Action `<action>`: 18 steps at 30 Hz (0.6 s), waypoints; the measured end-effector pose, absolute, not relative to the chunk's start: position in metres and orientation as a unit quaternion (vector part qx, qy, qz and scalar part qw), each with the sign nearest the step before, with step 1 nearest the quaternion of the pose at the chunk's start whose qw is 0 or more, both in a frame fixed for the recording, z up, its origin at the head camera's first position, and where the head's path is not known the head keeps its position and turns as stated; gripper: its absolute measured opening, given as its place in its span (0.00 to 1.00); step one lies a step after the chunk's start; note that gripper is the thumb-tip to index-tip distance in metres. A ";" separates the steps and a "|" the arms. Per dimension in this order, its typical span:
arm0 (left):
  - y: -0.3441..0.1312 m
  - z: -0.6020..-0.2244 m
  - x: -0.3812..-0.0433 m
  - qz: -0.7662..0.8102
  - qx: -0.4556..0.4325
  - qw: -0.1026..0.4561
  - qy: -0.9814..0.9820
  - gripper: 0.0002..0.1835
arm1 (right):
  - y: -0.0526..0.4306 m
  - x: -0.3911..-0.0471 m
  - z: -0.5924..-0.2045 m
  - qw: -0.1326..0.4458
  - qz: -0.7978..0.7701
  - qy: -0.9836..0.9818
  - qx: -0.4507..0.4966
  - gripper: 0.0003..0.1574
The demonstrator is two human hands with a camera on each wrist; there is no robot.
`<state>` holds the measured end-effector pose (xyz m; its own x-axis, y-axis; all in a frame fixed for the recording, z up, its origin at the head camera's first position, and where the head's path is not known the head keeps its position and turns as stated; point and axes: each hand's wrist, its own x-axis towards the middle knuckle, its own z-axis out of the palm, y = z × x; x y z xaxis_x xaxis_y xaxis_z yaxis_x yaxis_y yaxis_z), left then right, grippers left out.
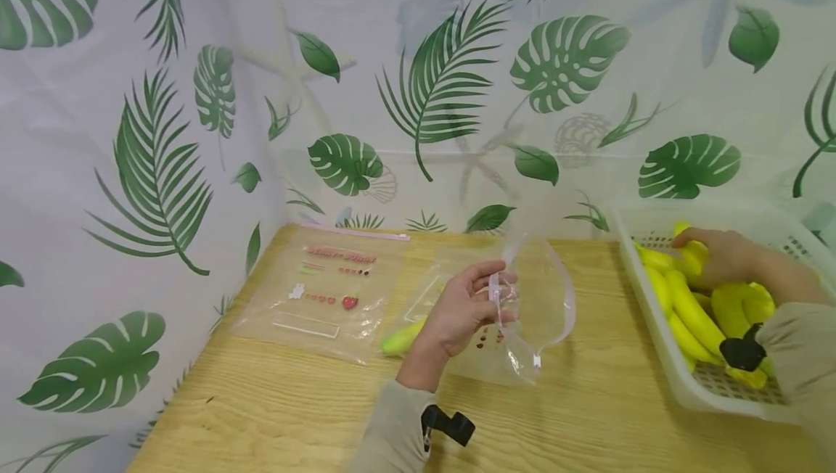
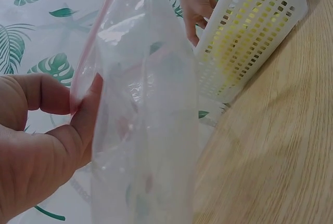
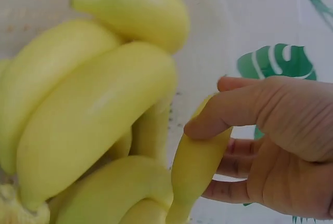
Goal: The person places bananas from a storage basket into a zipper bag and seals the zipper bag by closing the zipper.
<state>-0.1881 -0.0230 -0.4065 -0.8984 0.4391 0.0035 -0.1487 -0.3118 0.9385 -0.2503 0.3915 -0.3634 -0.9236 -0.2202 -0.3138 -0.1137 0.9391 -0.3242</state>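
My left hand (image 1: pixel 453 310) pinches the rim of a clear zip bag (image 1: pixel 545 284), whose mouth gapes toward the right. Thumb and finger meet at the pink zip edge of that bag in the left wrist view. A yellow-green, banana-like thing (image 1: pixel 401 340) shows beside the left wrist, partly behind the hand. Inside the white basket, my right hand (image 1: pixel 725 259) holds a yellow banana (image 3: pixel 200 156) between thumb and fingers. Several other bananas (image 3: pixel 99 115) lie heaped beside it in the right wrist view.
The white perforated basket (image 1: pixel 731 406) stands at the right of the wooden table (image 1: pixel 294 415). Flat on the left side lies another clear zip bag (image 1: pixel 261 321) with printed pictures. A leaf-patterned sheet (image 1: pixel 366 96) hangs behind and to the left.
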 end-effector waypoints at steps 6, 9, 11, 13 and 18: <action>-0.021 -0.404 -0.189 0.799 0.129 0.180 0.560 0.35 | 0.384 -0.239 -0.344 0.097 -0.192 0.975 -0.059 0.57; -0.021 -0.402 -0.189 0.798 0.132 0.179 0.560 0.35 | 0.370 -0.226 -0.329 0.030 -0.225 0.973 -0.034 0.63; -0.022 -0.401 -0.190 0.797 0.134 0.179 0.562 0.35 | 0.355 -0.212 -0.319 -0.031 -0.262 0.964 -0.018 0.65; -0.022 -0.400 -0.190 0.796 0.134 0.178 0.563 0.35 | 0.335 -0.195 -0.311 -0.093 -0.307 0.947 0.005 0.65; -0.021 -0.396 -0.187 0.793 0.133 0.176 0.569 0.36 | 0.277 -0.146 -0.306 -0.189 -0.514 0.836 0.040 0.62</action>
<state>-0.1869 -0.0207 -0.3961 -0.9030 0.4296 0.0100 -0.1281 -0.2913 0.9480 -0.1460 0.2773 -0.3058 -0.9250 0.2620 0.2753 -0.1274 0.4687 -0.8741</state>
